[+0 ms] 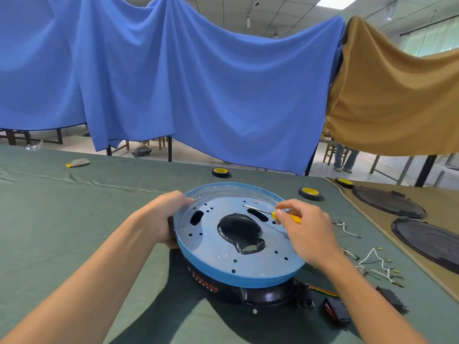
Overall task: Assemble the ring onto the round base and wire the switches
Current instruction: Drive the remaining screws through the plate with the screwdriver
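The left hand point(164, 216) grips the rim of the ring point(238, 279), which sits on the base point(268, 295) on the counter point(74, 219), likely to stop it sliding, while the right hand point(310, 234) pinches a screwdriver point(273, 214), its tip low by a far hole.

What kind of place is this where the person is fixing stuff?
Probably an assembly workshop or training room: a green cloth-covered worktable, black tape rolls with yellow cores, loose white wires, and a yellow-handled screwdriver in the right hand.
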